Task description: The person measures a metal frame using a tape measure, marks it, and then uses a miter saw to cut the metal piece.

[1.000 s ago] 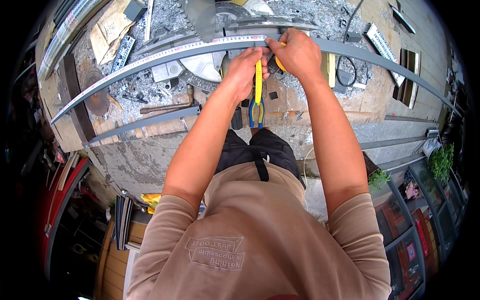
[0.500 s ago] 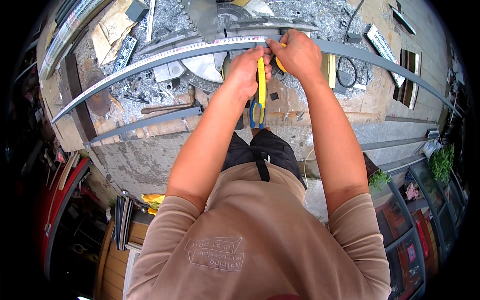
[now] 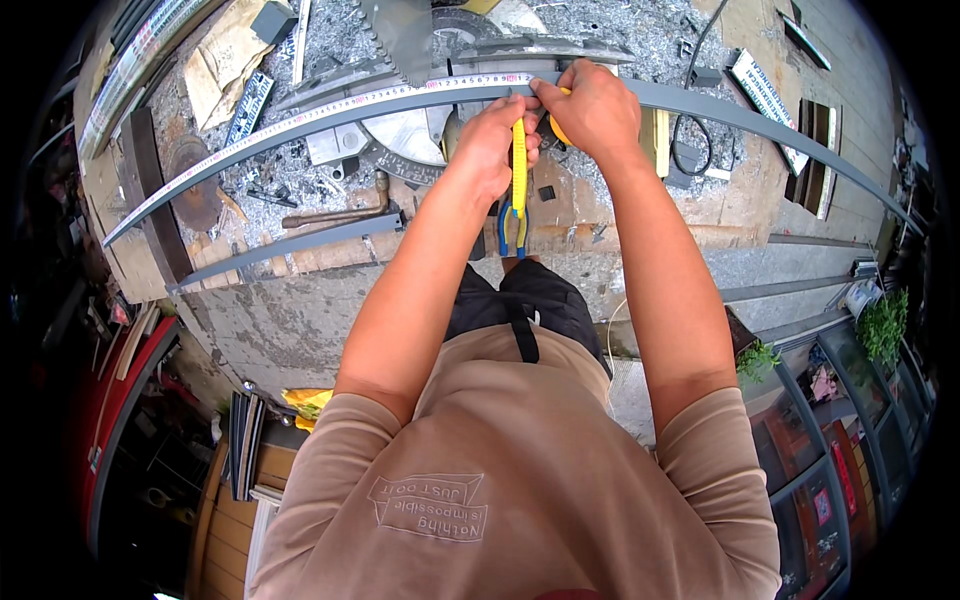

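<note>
A long grey metal strip (image 3: 700,102) runs across the bench, seeming curved in this wide picture. Along its left half lies the white blade of a tape measure (image 3: 380,93). My right hand (image 3: 600,105) is closed round the yellow tape case, mostly hidden by the fingers, with its fingertips at the blade's right end. Close beside it, my left hand (image 3: 488,145) pinches a slim yellow tool (image 3: 519,165) that points toward me; its tip is hidden against the strip. Below it, pliers (image 3: 513,230) with blue and yellow handles lie at the bench edge.
A toothed saw blade (image 3: 400,40) stands just beyond the strip, above a round metal saw base (image 3: 405,140). Metal shavings cover the bench. A bent rod wrench (image 3: 345,215) and a shorter grey strip (image 3: 290,250) lie near the front edge. A black cable (image 3: 690,75) loops at right.
The yellow tool in my left hand has tilted slightly, its near end shifting left. My right hand has moved very slightly left; the strip and tape blade stay in place.
</note>
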Action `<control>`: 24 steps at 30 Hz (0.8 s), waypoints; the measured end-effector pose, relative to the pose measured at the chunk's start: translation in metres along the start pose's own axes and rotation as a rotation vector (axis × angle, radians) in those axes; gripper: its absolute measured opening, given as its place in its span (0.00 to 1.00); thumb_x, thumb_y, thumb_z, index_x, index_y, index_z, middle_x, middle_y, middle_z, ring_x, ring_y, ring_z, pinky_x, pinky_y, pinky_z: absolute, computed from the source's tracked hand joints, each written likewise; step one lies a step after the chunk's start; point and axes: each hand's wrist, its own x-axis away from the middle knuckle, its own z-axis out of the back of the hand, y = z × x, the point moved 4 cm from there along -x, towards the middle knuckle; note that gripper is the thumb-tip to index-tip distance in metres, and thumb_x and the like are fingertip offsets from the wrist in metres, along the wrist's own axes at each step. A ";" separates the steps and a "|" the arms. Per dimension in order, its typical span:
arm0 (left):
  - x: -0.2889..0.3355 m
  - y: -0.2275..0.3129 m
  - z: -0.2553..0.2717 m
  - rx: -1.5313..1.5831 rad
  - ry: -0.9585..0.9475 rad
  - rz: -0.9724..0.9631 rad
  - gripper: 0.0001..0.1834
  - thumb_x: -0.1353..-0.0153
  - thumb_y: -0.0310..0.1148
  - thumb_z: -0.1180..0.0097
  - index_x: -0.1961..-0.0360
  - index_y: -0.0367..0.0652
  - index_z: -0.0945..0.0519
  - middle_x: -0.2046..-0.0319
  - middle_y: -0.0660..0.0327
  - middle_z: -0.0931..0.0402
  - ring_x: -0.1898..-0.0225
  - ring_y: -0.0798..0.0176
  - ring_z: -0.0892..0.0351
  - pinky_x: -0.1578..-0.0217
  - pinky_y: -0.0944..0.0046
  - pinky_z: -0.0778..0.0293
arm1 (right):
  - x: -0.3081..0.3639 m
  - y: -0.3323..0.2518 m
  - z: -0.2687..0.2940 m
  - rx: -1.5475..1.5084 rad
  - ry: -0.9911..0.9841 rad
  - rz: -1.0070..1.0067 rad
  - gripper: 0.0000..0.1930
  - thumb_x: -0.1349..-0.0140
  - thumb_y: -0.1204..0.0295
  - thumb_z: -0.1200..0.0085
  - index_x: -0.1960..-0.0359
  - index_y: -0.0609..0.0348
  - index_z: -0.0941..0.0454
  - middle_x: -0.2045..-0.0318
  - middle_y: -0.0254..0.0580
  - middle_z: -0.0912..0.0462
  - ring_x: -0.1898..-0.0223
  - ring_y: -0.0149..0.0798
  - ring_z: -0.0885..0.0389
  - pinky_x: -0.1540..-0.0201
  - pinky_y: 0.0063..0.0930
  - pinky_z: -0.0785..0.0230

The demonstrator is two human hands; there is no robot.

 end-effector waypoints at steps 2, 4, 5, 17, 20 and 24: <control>-0.001 -0.001 0.002 0.017 -0.010 0.005 0.14 0.16 0.39 0.54 0.45 0.40 0.24 0.69 0.65 0.26 0.73 0.66 0.28 0.72 0.63 0.26 | 0.000 0.000 0.000 -0.002 0.000 0.002 0.26 0.37 0.43 0.33 0.67 0.56 0.15 0.66 0.50 0.09 0.59 0.56 0.10 0.53 0.49 0.22; 0.000 -0.001 0.002 0.023 -0.015 0.008 0.14 0.16 0.39 0.54 0.44 0.40 0.23 0.69 0.65 0.26 0.73 0.66 0.28 0.72 0.63 0.26 | 0.000 0.000 -0.001 -0.005 0.004 -0.002 0.25 0.37 0.43 0.33 0.67 0.56 0.15 0.66 0.50 0.09 0.59 0.56 0.10 0.53 0.49 0.22; 0.000 -0.002 0.002 0.020 -0.015 0.008 0.14 0.16 0.39 0.54 0.43 0.40 0.23 0.69 0.65 0.26 0.73 0.66 0.28 0.72 0.63 0.26 | 0.000 0.001 -0.001 -0.005 0.006 0.001 0.25 0.37 0.43 0.33 0.67 0.56 0.15 0.66 0.50 0.09 0.59 0.56 0.10 0.53 0.49 0.22; 0.005 -0.002 0.002 -0.004 -0.057 -0.011 0.15 0.16 0.38 0.54 0.39 0.40 0.24 0.67 0.64 0.26 0.71 0.67 0.27 0.69 0.64 0.25 | 0.002 -0.001 0.002 -0.016 -0.023 -0.014 0.26 0.38 0.44 0.32 0.62 0.57 0.13 0.61 0.53 0.09 0.55 0.56 0.10 0.50 0.48 0.21; 0.005 -0.002 0.002 -0.004 -0.065 -0.013 0.15 0.16 0.38 0.54 0.39 0.41 0.24 0.67 0.65 0.26 0.70 0.68 0.27 0.69 0.65 0.24 | 0.001 0.002 -0.002 -0.012 0.013 0.004 0.26 0.37 0.42 0.33 0.67 0.56 0.15 0.65 0.51 0.09 0.58 0.55 0.10 0.53 0.49 0.22; 0.005 -0.002 0.005 -0.014 -0.091 -0.004 0.19 0.15 0.42 0.55 0.35 0.41 0.25 0.66 0.66 0.28 0.68 0.68 0.29 0.65 0.65 0.25 | 0.001 -0.002 0.003 -0.006 -0.038 -0.024 0.26 0.38 0.43 0.32 0.62 0.57 0.13 0.60 0.53 0.09 0.54 0.56 0.09 0.49 0.49 0.20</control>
